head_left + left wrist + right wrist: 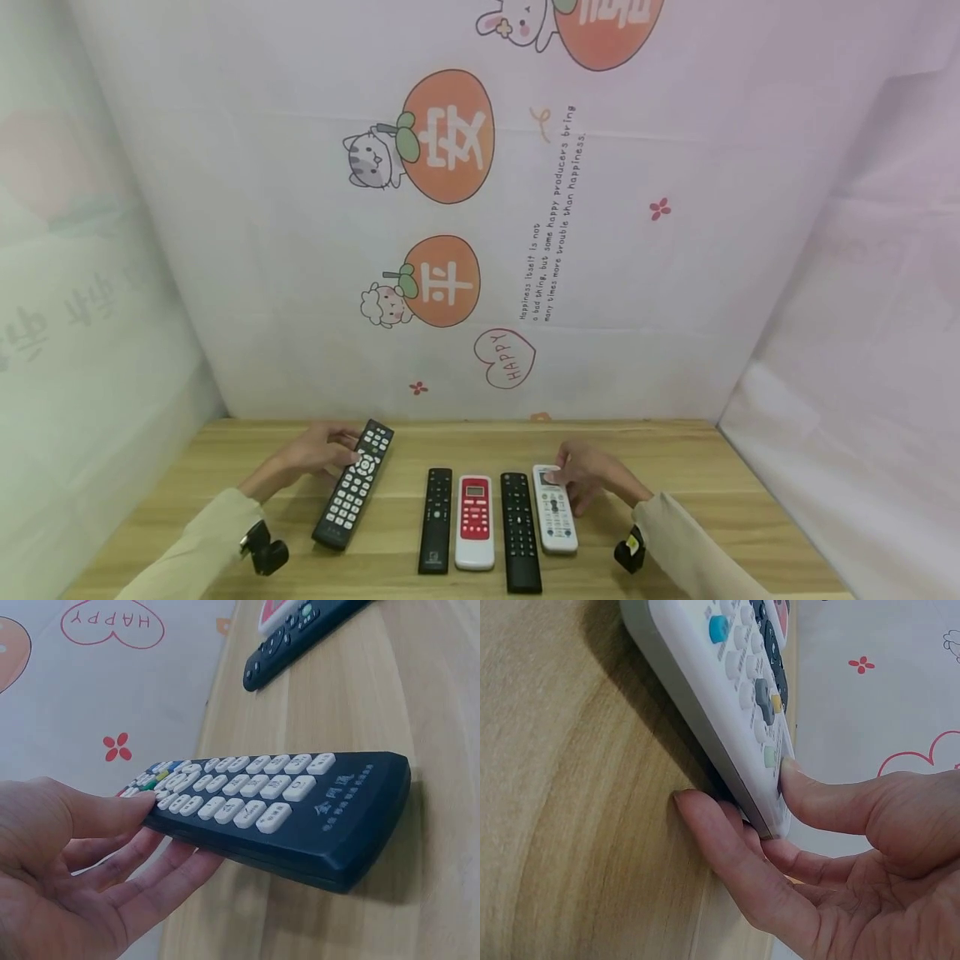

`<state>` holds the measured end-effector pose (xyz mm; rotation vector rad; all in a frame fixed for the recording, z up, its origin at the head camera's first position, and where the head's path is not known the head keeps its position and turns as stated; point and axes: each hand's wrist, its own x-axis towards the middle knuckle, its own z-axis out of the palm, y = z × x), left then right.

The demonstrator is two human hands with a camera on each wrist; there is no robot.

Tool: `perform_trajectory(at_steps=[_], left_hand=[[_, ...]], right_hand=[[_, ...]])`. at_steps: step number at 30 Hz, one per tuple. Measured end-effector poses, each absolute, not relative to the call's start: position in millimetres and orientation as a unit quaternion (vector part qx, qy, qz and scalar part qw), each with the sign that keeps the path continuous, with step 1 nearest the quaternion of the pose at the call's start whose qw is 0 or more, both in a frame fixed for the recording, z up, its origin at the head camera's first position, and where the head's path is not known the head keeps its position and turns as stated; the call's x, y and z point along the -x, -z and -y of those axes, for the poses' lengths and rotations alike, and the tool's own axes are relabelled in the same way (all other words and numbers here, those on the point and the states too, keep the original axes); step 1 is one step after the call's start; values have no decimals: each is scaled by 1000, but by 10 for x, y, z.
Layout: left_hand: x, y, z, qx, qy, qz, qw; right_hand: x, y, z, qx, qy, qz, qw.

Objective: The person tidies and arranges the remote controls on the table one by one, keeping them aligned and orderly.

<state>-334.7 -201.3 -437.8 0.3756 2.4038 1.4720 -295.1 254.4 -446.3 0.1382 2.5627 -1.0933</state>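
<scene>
My left hand (318, 450) holds a black remote control (354, 487) with white buttons, thumb on its face and fingers beneath. In the left wrist view that black remote (277, 806) slants, its far end raised and its near end just over or on the wood; I cannot tell which. At the right of the row, my right hand (592, 471) pinches the top end of a white remote control (556, 521). Seen from the right wrist, the thumb lies on the white remote's (727, 712) face, with fingers under its edge and a shadow below it.
Between the hands lie a slim black remote (436, 525), a red-and-white remote (475, 550) and a longer black remote (521, 542), side by side on the wooden table (390, 575). A printed cloth (300, 292) hangs behind, and pale cloth walls stand at both sides.
</scene>
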Motion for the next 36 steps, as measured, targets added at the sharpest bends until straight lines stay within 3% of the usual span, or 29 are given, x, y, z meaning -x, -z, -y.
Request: perform_trajectory(at_steps=[36], left_hand=[[3105,4679,1695,-102,-554,-795,224]], right_hand=[[2996,4387,-2521,-49,351,-916,187]])
